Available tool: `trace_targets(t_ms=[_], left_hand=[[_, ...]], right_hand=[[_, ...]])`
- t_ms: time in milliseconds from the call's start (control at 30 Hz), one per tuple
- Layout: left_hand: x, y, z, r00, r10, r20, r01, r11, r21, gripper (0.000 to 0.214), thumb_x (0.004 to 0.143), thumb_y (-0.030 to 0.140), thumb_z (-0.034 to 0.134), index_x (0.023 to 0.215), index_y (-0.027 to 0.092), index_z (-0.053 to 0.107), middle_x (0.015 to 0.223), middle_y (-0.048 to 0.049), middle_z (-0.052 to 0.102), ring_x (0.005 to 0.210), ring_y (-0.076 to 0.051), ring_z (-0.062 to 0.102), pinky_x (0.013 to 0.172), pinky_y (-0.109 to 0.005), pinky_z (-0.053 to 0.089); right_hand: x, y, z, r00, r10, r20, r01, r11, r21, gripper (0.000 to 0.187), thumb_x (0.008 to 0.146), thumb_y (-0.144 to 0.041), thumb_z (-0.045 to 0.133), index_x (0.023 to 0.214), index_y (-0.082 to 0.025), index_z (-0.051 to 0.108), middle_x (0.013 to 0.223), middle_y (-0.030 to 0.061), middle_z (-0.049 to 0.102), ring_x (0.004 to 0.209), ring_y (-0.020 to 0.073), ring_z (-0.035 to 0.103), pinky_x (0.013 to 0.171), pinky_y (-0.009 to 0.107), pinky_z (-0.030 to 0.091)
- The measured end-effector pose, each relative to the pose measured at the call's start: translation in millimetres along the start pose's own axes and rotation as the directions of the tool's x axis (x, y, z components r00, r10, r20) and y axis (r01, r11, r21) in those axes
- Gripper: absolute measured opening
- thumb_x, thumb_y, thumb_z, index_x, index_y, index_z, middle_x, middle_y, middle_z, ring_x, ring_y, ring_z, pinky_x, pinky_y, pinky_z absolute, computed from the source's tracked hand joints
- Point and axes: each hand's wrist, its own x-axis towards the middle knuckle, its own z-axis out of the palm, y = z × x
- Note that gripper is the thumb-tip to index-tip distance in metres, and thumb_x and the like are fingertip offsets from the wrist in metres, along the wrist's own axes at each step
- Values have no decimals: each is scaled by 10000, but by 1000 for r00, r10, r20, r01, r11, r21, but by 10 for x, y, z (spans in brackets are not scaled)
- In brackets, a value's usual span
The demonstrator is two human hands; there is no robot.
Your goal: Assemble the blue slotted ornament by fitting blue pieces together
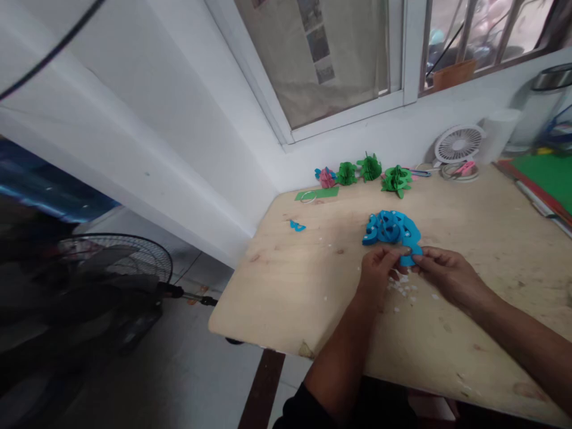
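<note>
Fingers [388, 254] of the left hand [379, 268] and fingers [429, 256] of the right hand [447, 275] pinch the near edge of a blue paper ornament [392, 229] from either side. Both hands are closed on it. The ornament's far part rests on the tabletop [304, 286], seemingly so that the thin layers lie flat and steady while its edge is held.

Far left of the ornament and below the tabletop's level, a floor fan [111, 262] stands on the floor. Left of the ornament lies a small blue scrap [297, 226], well apart from it. Behind and left of it, near the wall, lies a green sheet [322, 193]. Past the sheet stands a row of a pink-and-blue ornament [326, 177] and three green ornaments [370, 167], likely set back to keep them away from the hands. Just in front of the ornament, under the fingers, white paper bits [404, 289] are scattered. Behind and right of it stands a small white desk fan [458, 143], and far right lies a green mat [549, 176].
</note>
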Motion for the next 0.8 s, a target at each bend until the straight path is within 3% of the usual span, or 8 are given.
trace_targets(t_ms=[133, 300, 400, 533, 800], left_hand=[[1, 35, 10, 993, 25, -116, -30, 999, -35, 398, 735, 526, 696, 720, 129, 705, 680, -57, 683, 590, -124, 591, 542, -231, 420], [-25, 55, 42, 988, 65, -138, -69, 997, -21, 220, 688, 363, 747, 694, 150, 693, 614, -21, 668, 570, -115, 582, 591, -239, 442], [-36, 59, 49, 988, 74, -139, -80, 996, -37, 183, 682, 326, 729, 681, 153, 672, 583, -5, 646, 550, -110, 570, 589, -238, 436], [-28, 24, 38, 992, 35, -117, -40, 999, -36, 175, 676, 316, 710, 668, 152, 649, 571, 0, 630, 545, -105, 560, 595, -239, 433], [18, -85, 54, 999, -27, -17, 27, 999, -37, 306, 631, 412, 773, 691, 157, 616, 587, 2, 632, 558, -114, 576, 592, -244, 455]], right_hand=[[-16, -26, 15, 997, 12, 72, -8, 999, -46, 440, 581, -596, 870, 648, -195, 703, 646, 16, 644, 623, 150, 529, 596, 268, 414], [-64, -59, 27, 987, 53, 151, -29, 988, -154, 453, 579, -617, 855, 636, -199, 692, 612, 1, 613, 572, 141, 484, 539, 263, 361], [-63, -46, 10, 986, 20, 168, 9, 985, -172, 446, 646, -628, 813, 654, -199, 691, 633, 4, 610, 611, 151, 501, 573, 269, 382], [-56, -69, 4, 994, -55, 92, 67, 988, -136, 462, 723, -655, 745, 647, -203, 679, 646, 9, 592, 630, 155, 503, 602, 276, 416], [-50, -110, 4, 996, -88, -16, 84, 985, -153, 456, 649, -663, 775, 590, -220, 686, 560, 20, 597, 559, 190, 563, 573, 320, 494]])
